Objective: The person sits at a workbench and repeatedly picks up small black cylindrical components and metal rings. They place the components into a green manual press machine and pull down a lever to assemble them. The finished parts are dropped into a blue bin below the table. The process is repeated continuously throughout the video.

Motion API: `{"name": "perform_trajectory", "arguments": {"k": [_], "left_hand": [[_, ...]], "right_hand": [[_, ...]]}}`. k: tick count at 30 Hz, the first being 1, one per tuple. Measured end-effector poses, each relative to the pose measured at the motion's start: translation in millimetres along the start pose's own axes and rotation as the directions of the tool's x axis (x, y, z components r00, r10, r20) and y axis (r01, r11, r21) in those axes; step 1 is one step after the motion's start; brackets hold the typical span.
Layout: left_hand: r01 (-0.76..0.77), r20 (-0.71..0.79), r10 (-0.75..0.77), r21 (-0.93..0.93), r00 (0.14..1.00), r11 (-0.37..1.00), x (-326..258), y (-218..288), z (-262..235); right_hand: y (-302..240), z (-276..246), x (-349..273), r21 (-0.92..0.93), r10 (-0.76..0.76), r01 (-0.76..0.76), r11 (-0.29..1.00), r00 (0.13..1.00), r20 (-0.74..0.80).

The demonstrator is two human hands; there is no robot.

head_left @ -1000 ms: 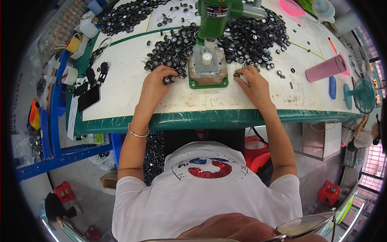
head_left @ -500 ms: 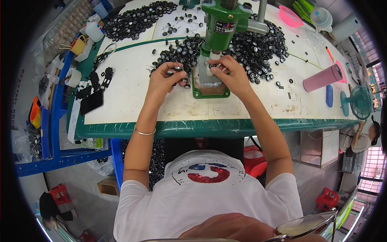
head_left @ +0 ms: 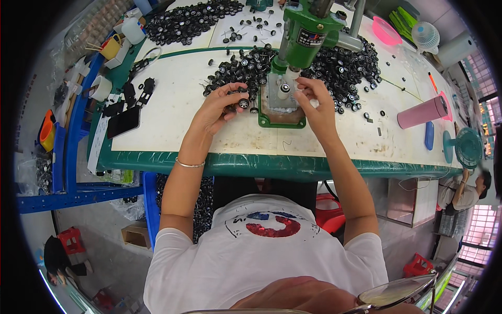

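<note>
Several small black toy wheels with silver hubs (head_left: 243, 103) are in my left hand (head_left: 214, 109), whose fingers curl round them left of the press base. A green bench press (head_left: 303, 36) stands in front of me on a green-footed base (head_left: 282, 124). Under its ram, one wheel (head_left: 285, 88) sits on top of a white holder (head_left: 283, 96) on the grey block. Just right of that holder is my right hand (head_left: 318, 107); its thumb and forefinger are apart, with nothing visible between them.
Heaps of black wheels lie left of the press (head_left: 243, 68), behind its right side (head_left: 350, 65) and at the back left (head_left: 183, 23). A pink bottle (head_left: 422, 112) and a green fan (head_left: 467, 147) are at the right. A dark phone (head_left: 124, 123) lies at the left.
My right hand has drawn back to the right from the holder, where a wheel now shows on top. My left hand still holds wheels. The whole view has shifted slightly.
</note>
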State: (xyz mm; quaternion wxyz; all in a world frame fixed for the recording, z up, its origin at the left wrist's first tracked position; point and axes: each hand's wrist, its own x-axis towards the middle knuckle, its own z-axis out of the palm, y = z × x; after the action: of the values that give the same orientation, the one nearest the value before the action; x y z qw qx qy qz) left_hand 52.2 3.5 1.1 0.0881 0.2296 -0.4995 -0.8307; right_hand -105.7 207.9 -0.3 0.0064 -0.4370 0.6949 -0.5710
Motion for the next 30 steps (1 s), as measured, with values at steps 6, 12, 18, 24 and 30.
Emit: {"name": "perform_trajectory", "arguments": {"k": [6,12,18,24,30], "left_hand": [[0.062,0.168,-0.015,-0.278,0.986,0.959,-1,-2,27],[0.009,0.169,0.029,-0.221,0.985,0.975,2,-21,52],[-0.125,0.079,0.124,0.006,0.989,0.992,-15,-18,57],[-0.24,0.116,0.218,0.236,0.969,0.942,-9,-26,47],[-0.294,-0.017,0.312,0.294,0.95,0.909,18,-21,59]], "right_hand": [[-23,-11,-14,-0.031,-0.123,0.124,0.992,0.991,0.044],[-48,7,-20,-0.058,-0.22,0.232,0.971,0.961,0.169],[-49,12,-22,0.167,-0.023,0.0,0.986,0.991,0.134],[-37,15,-20,0.322,0.16,-0.227,0.919,0.962,0.223],[-39,-20,-1,0.317,0.262,-0.289,0.903,0.957,0.126]]}}
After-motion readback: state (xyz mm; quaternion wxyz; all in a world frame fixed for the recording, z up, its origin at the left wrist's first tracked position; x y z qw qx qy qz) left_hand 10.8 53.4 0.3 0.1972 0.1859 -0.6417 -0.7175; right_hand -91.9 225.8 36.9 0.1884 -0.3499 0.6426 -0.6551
